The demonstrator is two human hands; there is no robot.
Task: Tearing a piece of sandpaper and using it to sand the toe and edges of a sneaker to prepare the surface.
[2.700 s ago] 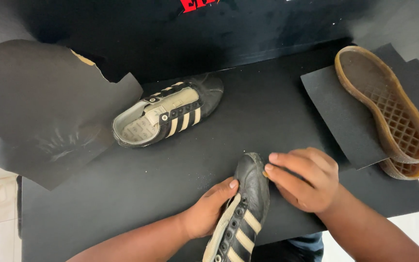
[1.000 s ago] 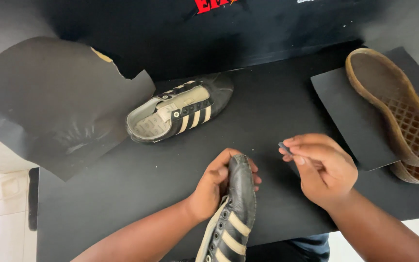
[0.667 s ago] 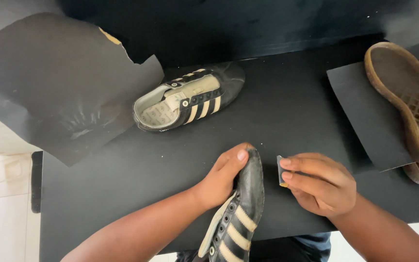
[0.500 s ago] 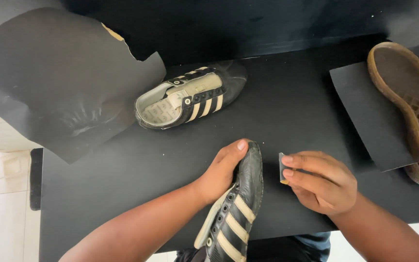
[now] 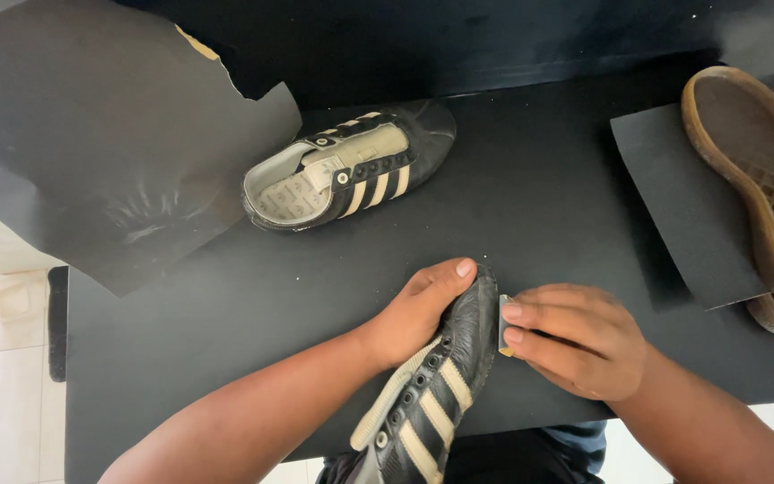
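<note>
My left hand [image 5: 418, 305] grips a black shoe with cream stripes [image 5: 432, 381] near its toe, holding it on the black table [image 5: 530, 197] at the front edge. My right hand [image 5: 575, 336] pinches a small grey piece of sandpaper [image 5: 504, 324] and presses it against the right side of the shoe's toe. A second matching shoe [image 5: 351, 170] lies on its side farther back, opening toward me, untouched.
A large crumpled black sheet [image 5: 91, 134] covers the table's back left. A dark sandpaper sheet [image 5: 687, 206] lies at the right with two tan rubber soles [image 5: 763, 179] stacked on it, tread up. White floor tiles [image 5: 2, 385] show at the left.
My right hand lifted off the shoe with the sandpaper piece, then came back against the toe's right side. My left hand shifted up over the toe. The view tilted slightly.
</note>
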